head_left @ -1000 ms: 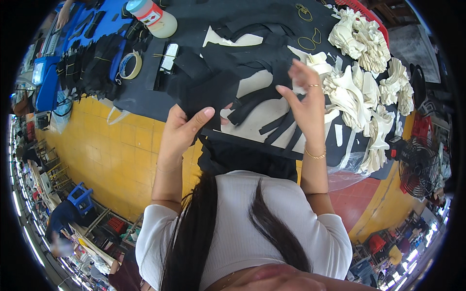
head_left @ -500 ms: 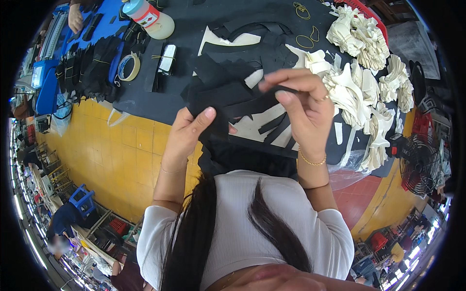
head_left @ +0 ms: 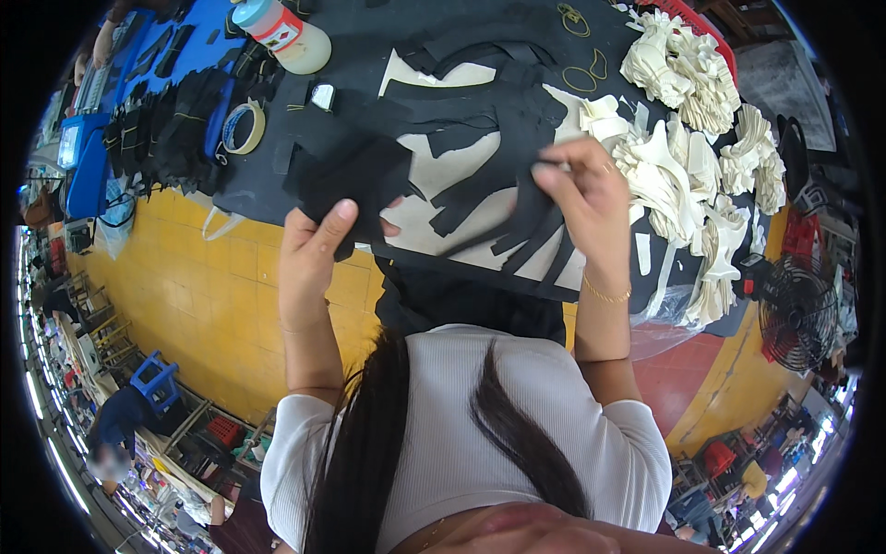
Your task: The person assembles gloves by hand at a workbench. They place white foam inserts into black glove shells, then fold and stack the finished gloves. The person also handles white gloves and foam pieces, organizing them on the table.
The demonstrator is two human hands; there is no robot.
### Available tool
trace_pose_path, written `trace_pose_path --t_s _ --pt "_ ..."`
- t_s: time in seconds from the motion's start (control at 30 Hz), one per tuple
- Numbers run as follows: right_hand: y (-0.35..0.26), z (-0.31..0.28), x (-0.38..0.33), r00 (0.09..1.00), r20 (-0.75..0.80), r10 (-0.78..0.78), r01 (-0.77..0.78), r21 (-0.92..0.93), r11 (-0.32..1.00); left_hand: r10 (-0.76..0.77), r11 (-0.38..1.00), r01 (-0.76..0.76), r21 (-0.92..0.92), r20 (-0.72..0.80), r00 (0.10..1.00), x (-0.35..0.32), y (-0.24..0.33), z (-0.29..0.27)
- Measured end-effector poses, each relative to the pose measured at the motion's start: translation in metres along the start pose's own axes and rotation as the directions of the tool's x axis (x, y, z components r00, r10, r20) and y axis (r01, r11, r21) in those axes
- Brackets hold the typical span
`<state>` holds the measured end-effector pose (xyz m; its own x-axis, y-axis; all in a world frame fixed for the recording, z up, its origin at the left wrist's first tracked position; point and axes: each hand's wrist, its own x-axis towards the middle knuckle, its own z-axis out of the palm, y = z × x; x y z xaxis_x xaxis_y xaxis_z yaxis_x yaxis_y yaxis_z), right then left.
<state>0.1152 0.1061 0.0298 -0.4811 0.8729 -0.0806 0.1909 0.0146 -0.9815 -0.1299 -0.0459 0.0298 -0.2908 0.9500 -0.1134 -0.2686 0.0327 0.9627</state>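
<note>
My left hand point(head_left: 312, 249) is closed on several black fabric pieces point(head_left: 343, 175), thumb on top, above the near edge of the table. My right hand point(head_left: 591, 198) pinches a dark fabric strip point(head_left: 528, 198) between thumb and fingertips; motion blurs it, and its lower end is hard to separate from the black strips lying below. Between the hands, cream cut pieces point(head_left: 459, 166) lie on the table with black cut strips point(head_left: 468, 198) across them.
Cream fabric stacks point(head_left: 660, 166) crowd the right side, near a red basket point(head_left: 706, 23). A glue bottle point(head_left: 286, 37), a tape roll point(head_left: 244, 127) and tied black bundles point(head_left: 175, 129) occupy the left. A fan point(head_left: 797, 312) stands at right. Another person's hand point(head_left: 101, 44) shows far left.
My hands have moved apart. The left went leftward with the black pieces; the right stayed near its place, and the strip it pinches now hangs away from them.
</note>
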Motion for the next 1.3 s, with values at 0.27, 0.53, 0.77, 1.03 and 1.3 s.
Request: trace_pose_path --t_s 0.27,0.53,0.77,1.03,1.3 --pt "-0.014 0.01 0.027 0.914 0.115 -0.389 0.404 -0.188 0.895 -0.192 0.981 0.195 0.019 0.299 0.935 -0.003 -0.003 0.021" --pt "-0.028 0.033 0.022 0.85 0.029 -0.526 0.523 0.078 0.849 -0.258 0.963 0.268 -0.025 0.203 0.945 -0.002 -0.006 0.036" --pt "-0.029 0.015 -0.002 0.906 -0.062 -0.419 0.423 0.154 0.893 -0.218 0.97 0.234 -0.064 0.195 0.956 0.004 -0.007 0.039" --pt "-0.036 0.02 0.007 0.88 -0.159 -0.447 0.423 -0.165 0.891 -0.375 0.891 0.433 -0.134 0.32 0.87 0.005 -0.011 0.05" --pt "-0.049 0.018 0.024 0.639 -0.329 -0.695 0.586 -0.377 0.717 -0.363 0.896 0.425 -0.128 0.341 0.867 0.008 -0.011 0.044"
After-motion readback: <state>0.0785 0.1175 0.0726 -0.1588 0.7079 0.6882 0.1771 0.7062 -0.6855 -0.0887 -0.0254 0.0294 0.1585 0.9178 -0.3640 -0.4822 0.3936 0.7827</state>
